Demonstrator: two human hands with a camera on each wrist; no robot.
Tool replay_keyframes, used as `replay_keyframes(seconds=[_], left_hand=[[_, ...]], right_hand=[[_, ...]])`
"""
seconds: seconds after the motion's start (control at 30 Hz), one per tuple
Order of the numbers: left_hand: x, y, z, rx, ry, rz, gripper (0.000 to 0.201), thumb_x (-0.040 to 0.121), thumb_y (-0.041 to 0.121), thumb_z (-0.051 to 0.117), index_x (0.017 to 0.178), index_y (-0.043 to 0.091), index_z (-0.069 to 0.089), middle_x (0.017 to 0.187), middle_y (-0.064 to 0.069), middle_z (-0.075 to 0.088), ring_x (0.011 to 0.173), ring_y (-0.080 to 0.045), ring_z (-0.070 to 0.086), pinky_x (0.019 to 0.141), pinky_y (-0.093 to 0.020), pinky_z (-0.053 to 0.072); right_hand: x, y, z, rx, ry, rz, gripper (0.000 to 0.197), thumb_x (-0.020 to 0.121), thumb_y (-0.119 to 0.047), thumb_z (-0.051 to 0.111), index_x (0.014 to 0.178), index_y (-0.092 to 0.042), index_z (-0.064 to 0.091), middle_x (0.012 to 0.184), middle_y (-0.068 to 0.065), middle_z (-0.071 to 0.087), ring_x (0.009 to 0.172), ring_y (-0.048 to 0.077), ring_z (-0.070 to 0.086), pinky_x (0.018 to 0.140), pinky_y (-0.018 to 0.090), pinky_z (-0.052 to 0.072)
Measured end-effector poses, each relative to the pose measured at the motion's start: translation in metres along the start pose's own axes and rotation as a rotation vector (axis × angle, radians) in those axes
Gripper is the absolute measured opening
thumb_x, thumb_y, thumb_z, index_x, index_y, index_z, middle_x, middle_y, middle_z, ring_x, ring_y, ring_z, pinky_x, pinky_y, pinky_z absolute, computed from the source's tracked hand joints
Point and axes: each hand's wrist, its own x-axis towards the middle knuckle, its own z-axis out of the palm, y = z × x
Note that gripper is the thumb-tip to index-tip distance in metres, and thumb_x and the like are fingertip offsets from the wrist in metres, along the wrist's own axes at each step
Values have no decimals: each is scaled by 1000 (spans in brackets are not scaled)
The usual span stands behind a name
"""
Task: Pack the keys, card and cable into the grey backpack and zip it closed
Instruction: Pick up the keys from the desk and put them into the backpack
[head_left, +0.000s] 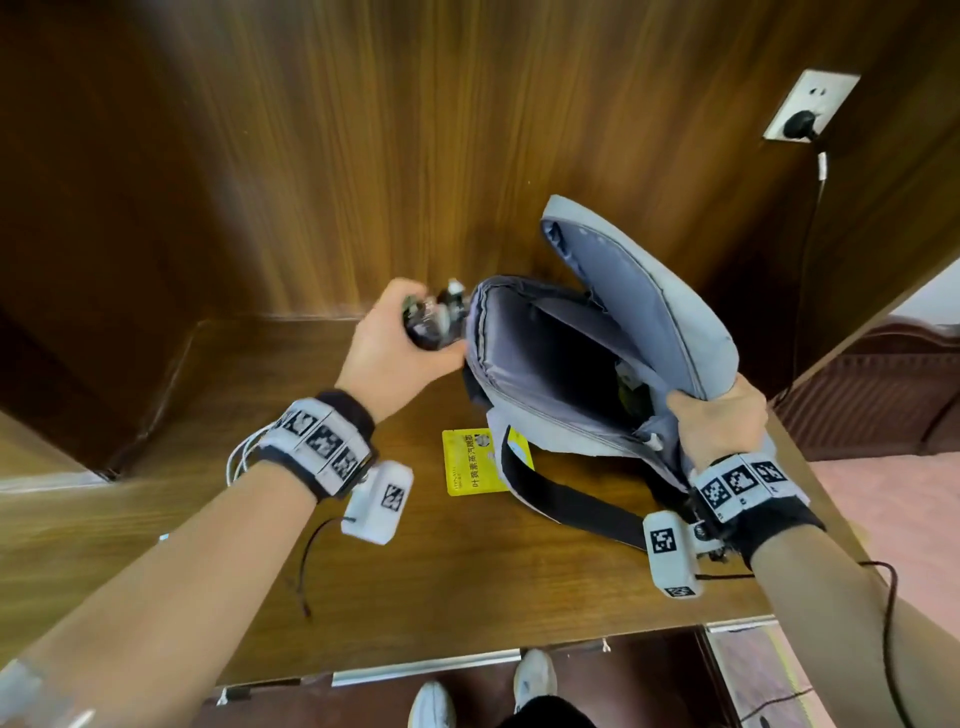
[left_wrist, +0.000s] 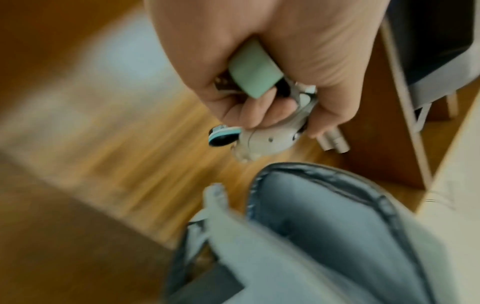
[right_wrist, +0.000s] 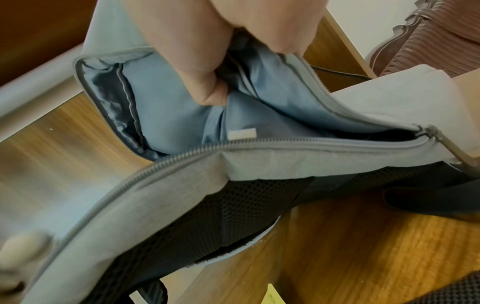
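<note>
The grey backpack (head_left: 597, 364) lies unzipped on the wooden desk (head_left: 467, 571), its front flap (head_left: 649, 291) lifted. My right hand (head_left: 722, 421) grips the flap's lower edge and holds it up; in the right wrist view the fingers (right_wrist: 197, 67) curl round the blue lining (right_wrist: 168, 107) above the zipper (right_wrist: 259, 144). My left hand (head_left: 395, 343) holds the bunch of keys (head_left: 436, 317) just left of the bag's mouth. The keys (left_wrist: 259, 115) carry a mint-green fob and a white charm. A yellow card (head_left: 467, 462) lies on the desk, partly under the bag. I see no cable.
A dark wooden wall panel rises behind the desk. A wall socket (head_left: 808, 106) with a black plug sits at the upper right, its cord hanging down. A black shoulder strap (head_left: 571, 499) trails over the desk front. Feet in white shoes (head_left: 483, 691) stand below the desk edge.
</note>
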Motion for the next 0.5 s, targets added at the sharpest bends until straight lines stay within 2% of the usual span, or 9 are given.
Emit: replay_keyframes(seconds=[0.07, 0.1, 0.2, 0.3, 0.37, 0.4, 0.43, 0.47, 0.5], left_hand=[[20, 33, 22, 51, -197, 64, 48, 67, 29, 82, 103, 23, 52, 91, 8, 63, 78, -9, 60, 72, -22, 50], [28, 48, 37, 119, -322, 54, 45, 66, 29, 82, 100, 21, 52, 89, 5, 64, 76, -13, 60, 68, -27, 50], [43, 62, 98, 241, -698, -152, 32, 67, 19, 81, 89, 12, 57, 70, -5, 63, 52, -20, 55, 42, -23, 43], [43, 53, 149, 313, -758, -317, 26, 67, 16, 82, 71, 7, 58, 51, -7, 59, 36, -18, 48, 38, -17, 39], [39, 39, 173, 224, -762, -370, 26, 72, 13, 81, 70, 6, 56, 45, -4, 61, 34, -14, 52, 37, -17, 41], [36, 31, 181, 154, -790, -393, 22, 75, 12, 80, 79, 5, 60, 54, -3, 68, 42, -10, 60, 41, -19, 48], [32, 24, 187, 64, -830, -420, 26, 77, 12, 79, 96, 4, 64, 77, -8, 75, 63, -12, 70, 55, -23, 56], [27, 17, 192, -24, -864, -469, 40, 80, 11, 76, 117, 6, 62, 107, -11, 74, 92, -19, 72, 76, -31, 60], [23, 14, 194, -100, -887, -521, 53, 84, 6, 71, 134, 11, 54, 129, -12, 65, 112, -25, 65, 91, -38, 55]], right_hand=[[4, 2, -1, 28, -18, -3, 36, 75, -13, 73, 109, -3, 63, 92, 7, 62, 83, 27, 59, 72, 29, 41], [6, 3, -3, 60, -16, -1, 38, 74, -14, 74, 110, -5, 64, 91, 6, 62, 83, 25, 59, 72, 30, 42], [10, 8, -10, 121, 8, 6, 36, 66, -23, 74, 100, -13, 67, 88, 7, 66, 81, 25, 62, 71, 38, 50], [11, 19, -15, 188, -3, -13, 38, 58, -27, 69, 91, -9, 68, 88, 14, 71, 75, 20, 61, 66, 38, 51], [12, 28, -18, 203, -13, -14, 37, 58, -25, 66, 90, -6, 68, 87, 16, 72, 75, 20, 60, 66, 39, 52], [12, 33, -19, 214, -18, -16, 36, 59, -23, 66, 91, -6, 68, 87, 15, 72, 76, 21, 62, 68, 40, 53], [12, 37, -20, 224, -17, -14, 34, 59, -20, 67, 91, -7, 69, 87, 14, 72, 76, 22, 63, 69, 39, 54], [11, 41, -21, 236, -14, -18, 31, 60, -17, 67, 91, -9, 69, 86, 12, 72, 76, 22, 64, 69, 37, 54], [11, 43, -21, 243, -10, -14, 28, 61, -14, 68, 89, -9, 69, 85, 11, 72, 75, 23, 65, 68, 35, 54]])
